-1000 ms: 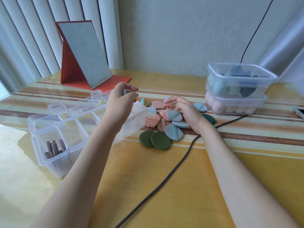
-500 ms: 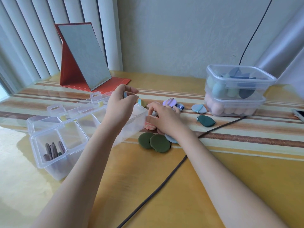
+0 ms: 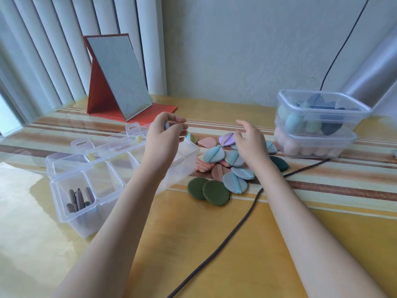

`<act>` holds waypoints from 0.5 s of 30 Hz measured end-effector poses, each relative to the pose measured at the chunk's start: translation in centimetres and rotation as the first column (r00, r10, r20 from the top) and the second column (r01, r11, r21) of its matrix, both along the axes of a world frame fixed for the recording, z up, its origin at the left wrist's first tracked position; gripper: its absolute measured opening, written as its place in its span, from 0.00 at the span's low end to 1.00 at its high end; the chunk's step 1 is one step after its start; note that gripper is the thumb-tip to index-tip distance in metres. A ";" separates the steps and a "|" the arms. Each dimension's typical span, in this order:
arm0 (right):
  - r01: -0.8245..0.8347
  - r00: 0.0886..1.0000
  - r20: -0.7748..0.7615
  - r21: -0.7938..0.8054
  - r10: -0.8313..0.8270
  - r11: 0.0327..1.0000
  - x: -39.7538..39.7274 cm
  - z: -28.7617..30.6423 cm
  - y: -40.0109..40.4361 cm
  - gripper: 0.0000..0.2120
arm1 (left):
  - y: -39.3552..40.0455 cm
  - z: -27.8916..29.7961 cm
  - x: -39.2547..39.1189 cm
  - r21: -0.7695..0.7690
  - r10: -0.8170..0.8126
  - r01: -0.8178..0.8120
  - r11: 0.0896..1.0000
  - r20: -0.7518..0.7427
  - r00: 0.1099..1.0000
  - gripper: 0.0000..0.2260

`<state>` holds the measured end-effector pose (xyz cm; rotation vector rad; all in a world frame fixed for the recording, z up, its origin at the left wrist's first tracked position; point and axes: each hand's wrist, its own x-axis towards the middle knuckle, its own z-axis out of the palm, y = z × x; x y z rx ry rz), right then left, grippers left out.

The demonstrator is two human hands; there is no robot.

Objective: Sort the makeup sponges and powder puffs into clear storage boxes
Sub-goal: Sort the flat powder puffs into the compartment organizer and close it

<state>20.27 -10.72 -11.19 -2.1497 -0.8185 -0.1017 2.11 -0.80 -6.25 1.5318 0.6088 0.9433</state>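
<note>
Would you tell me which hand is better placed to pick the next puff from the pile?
The right hand: it hovers open directly above the loose puffs, while the left hand already pinches a puff over the divided box.

Table: yellow striped cloth. On it, L to R: clear divided box; red folding mirror at rear; loose powder puffs mid-table; dark cable; two stacked clear boxes w/ sponges.
</note>
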 end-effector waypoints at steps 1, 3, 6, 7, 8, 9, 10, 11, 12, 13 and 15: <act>0.048 0.998 0.038 -0.177 -0.042 0.983 0.7 -0.8 0.1 0.18 | -0.2 0.1 0.0 -0.021 -0.010 0.011 1.000 0.050 0.999 0.09; 0.063 0.997 0.057 -0.311 -0.047 0.948 1.2 -1.7 0.5 0.17 | -0.6 0.3 0.1 -0.096 -0.056 0.071 0.993 0.151 0.987 0.08; 0.021 0.997 -0.067 -0.026 -0.022 0.999 0.9 -1.3 0.5 0.15 | -1.0 0.3 0.2 -0.184 -0.108 0.143 0.972 0.189 0.976 0.07; 0.022 0.995 -0.102 0.052 -0.016 0.998 0.9 -0.9 0.3 0.15 | -1.0 0.3 0.2 -0.194 -0.108 0.145 0.970 0.187 0.976 0.08; 0.028 0.992 -0.127 0.095 -0.015 0.995 0.9 -0.3 0.1 0.14 | -1.0 0.3 0.2 -0.205 -0.098 0.136 0.969 0.187 0.977 0.08; 0.031 0.989 -0.145 0.104 -0.016 0.994 1.0 0.5 -0.1 0.13 | -0.9 0.3 0.2 -0.223 -0.078 0.119 0.968 0.187 0.979 0.09; 0.030 0.987 -0.160 0.077 -0.017 0.997 1.1 1.4 -0.3 0.12 | -0.7 0.3 0.2 -0.247 -0.056 0.102 0.964 0.184 0.981 0.09; 0.022 0.984 -0.175 0.028 -0.017 0.999 1.2 2.4 -0.5 0.12 | -0.6 0.3 0.1 -0.277 -0.043 0.092 0.957 0.179 0.983 0.10; 0.011 0.980 -0.197 -0.030 -0.017 0.999 1.1 3.3 -0.7 0.12 | -0.4 0.3 0.1 -0.309 -0.042 0.095 0.946 0.173 0.984 0.09; 0.010 0.978 -0.208 -0.080 -0.026 0.997 1.0 4.2 -0.9 0.13 | -0.3 0.3 0.1 -0.341 -0.050 0.107 0.934 0.172 0.984 0.09; 0.065 0.992 -0.103 -0.102 -0.075 0.993 0.5 5.5 -0.8 0.14 | -0.1 0.3 0.1 -0.381 -0.065 0.127 0.916 0.172 0.983 0.08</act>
